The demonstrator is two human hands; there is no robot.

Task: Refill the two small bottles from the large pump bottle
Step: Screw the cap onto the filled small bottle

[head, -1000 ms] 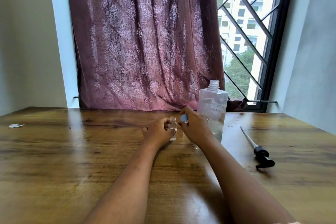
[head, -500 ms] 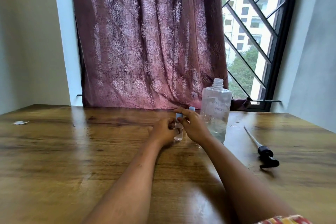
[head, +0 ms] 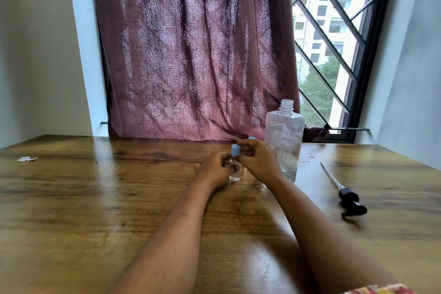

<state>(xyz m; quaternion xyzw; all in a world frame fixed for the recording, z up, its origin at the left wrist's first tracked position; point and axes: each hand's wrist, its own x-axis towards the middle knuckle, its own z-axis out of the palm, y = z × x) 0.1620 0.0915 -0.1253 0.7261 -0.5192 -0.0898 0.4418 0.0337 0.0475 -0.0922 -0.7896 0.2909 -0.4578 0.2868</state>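
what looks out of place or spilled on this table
The pump head lies on its side on the table, its tube pointing away, apart from the open large bottle. Small wet spots glint by the bottle's base. A scrap of white paper sits at far left.

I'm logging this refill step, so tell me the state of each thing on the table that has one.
Large bottle: upright, uncapped, pump removed, partly filled with clear liquid.
Pump head: lying on the wooden table, apart from the bottle.
Small bottle: upright, held by the left hand.
Blue cap: pinched in the right hand at the bottle's top; seated or not, cannot tell.
Curtain: drawn.
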